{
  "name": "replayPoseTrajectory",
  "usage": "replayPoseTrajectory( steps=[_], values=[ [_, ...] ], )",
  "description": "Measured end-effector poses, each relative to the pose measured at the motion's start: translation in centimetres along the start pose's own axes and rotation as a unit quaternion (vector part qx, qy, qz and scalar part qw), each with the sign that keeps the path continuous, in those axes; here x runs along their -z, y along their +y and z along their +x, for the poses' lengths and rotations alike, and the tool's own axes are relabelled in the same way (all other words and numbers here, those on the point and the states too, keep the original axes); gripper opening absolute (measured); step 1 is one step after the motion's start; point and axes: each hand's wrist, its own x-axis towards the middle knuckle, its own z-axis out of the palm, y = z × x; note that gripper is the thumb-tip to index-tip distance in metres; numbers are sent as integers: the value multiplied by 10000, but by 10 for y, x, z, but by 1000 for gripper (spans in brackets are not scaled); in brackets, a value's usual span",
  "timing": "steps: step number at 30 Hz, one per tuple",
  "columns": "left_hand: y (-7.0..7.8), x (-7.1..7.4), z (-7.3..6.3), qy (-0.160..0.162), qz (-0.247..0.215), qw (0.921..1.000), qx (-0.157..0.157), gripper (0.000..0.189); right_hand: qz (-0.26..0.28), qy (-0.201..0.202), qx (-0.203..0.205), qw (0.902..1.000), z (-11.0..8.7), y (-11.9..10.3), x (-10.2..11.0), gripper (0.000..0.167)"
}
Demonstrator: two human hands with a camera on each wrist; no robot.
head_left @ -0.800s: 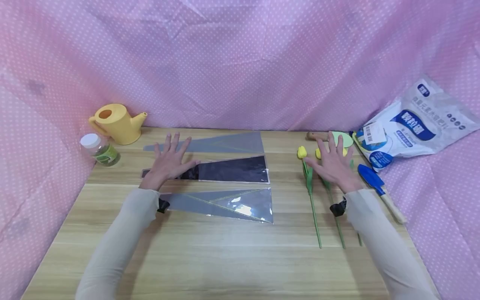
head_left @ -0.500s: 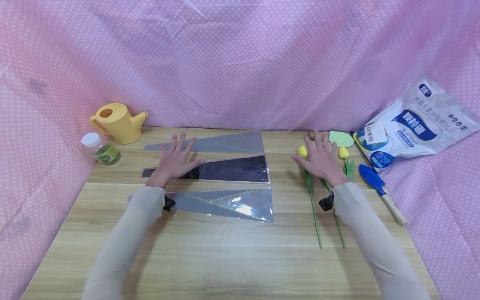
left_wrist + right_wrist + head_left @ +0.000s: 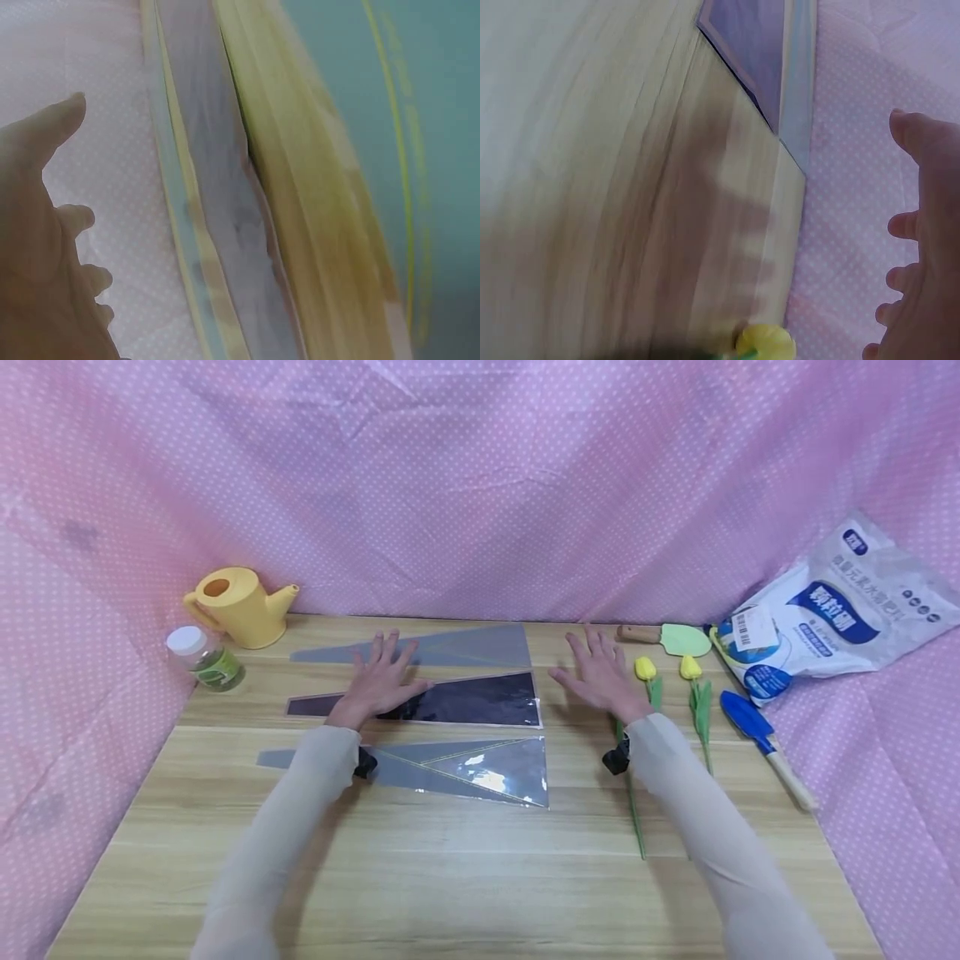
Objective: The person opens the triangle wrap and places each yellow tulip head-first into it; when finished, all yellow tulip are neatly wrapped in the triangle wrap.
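Note:
My left hand, fingers spread, is over the dark tapered plastic sleeve, its fingertips overlapping the grey sleeve behind. A third, grey sleeve with yellow lines lies in front, partly under the left forearm. In the left wrist view the thumb stands away from the dark sleeve. My right hand, also spread and holding nothing, is right of the sleeves' wide ends. It hides one tulip's head. Two yellow tulips show beside it; one tulip bloom shows low in the right wrist view.
A yellow watering can and a white-lidded jar stand at the back left. On the right lie a green trowel, a blue trowel and a white printed bag. Pink dotted cloth hangs behind the table.
Both hands have moved inward, the left hand to the right along the sleeves, the right hand to the left off the middle tulip. The green trowel has come into full view.

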Motion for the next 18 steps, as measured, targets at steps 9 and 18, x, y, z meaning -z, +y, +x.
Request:
replayPoseTrajectory(
  steps=[9,18],
  values=[
    [14,-11,15,-67,-119,9999,-27,84,240,-207,116,9994,19,-8,-14,79],
    [33,-18,31,-316,-111,9992,-200,86,535,-403,102,9977,36,-14,-27,78]
  ],
)
